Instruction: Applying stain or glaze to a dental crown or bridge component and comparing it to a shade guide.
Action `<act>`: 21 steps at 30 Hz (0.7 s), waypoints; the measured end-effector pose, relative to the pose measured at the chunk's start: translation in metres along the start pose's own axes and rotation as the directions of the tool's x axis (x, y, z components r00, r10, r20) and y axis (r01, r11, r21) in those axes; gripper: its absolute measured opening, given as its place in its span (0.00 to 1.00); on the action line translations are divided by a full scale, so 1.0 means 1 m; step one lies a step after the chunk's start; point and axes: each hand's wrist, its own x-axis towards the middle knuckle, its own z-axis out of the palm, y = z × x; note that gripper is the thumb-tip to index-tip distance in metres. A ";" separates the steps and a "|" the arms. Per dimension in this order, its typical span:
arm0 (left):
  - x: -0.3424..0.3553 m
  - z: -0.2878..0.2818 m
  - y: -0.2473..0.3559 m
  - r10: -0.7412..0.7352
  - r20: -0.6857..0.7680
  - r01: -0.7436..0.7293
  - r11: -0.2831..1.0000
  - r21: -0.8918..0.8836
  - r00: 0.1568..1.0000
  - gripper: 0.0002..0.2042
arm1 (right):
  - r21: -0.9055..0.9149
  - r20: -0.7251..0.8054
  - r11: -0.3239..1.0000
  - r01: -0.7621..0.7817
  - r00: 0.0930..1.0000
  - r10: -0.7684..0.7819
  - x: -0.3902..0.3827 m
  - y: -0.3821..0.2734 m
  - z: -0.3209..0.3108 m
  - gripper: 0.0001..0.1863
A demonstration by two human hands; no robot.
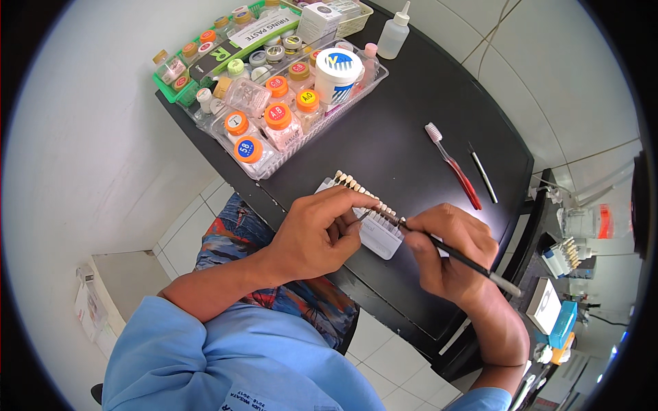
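Observation:
My right hand (456,250) is closed around a thin pen-like tool (469,262) with a black shaft and a grey rear end. Its front end points left, toward the fingertips of my left hand (319,229). Those fingers are pinched together, and what they hold is too small to make out. Under and just behind both hands lies a tooth shade guide (380,240), a pale holder with a row of tooth-coloured tabs along its far side. My left hand covers part of it.
On the black table (384,147), a red toothbrush (456,175) and a slim white-handled brush (484,177) lie at right. A clear basket (295,147) of orange-lidded jars stands at back left, beside a green basket (164,89). A squeeze bottle (393,38) stands behind.

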 end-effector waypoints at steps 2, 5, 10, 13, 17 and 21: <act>0.000 -0.001 0.000 -0.015 0.010 0.015 1.000 -0.005 1.000 0.18 | 0.002 -0.024 1.000 -0.017 1.000 0.017 0.000 0.002 -0.001 0.09; 0.001 -0.001 -0.003 0.025 0.004 -0.025 0.998 -0.054 1.000 0.18 | 0.009 -0.041 1.000 0.012 0.999 -0.011 0.000 0.004 0.000 0.09; 0.001 -0.006 -0.006 -0.051 0.092 0.065 0.986 -0.156 0.994 0.17 | 0.045 -0.078 0.999 0.014 0.997 -0.011 0.000 0.005 -0.001 0.09; 0.003 -0.008 -0.008 -0.070 0.133 0.094 0.980 -0.178 0.989 0.18 | 0.012 -0.053 0.999 0.039 0.998 -0.038 -0.002 0.007 0.001 0.09; 0.003 -0.009 -0.014 -0.073 0.140 0.108 0.959 -0.261 0.987 0.18 | 0.025 -0.061 0.998 0.051 0.997 -0.049 -0.001 0.007 0.000 0.10; 0.003 -0.011 -0.013 -0.071 0.163 0.111 0.963 -0.247 0.984 0.18 | 0.029 -0.063 0.999 0.044 0.997 -0.042 0.001 0.009 0.001 0.09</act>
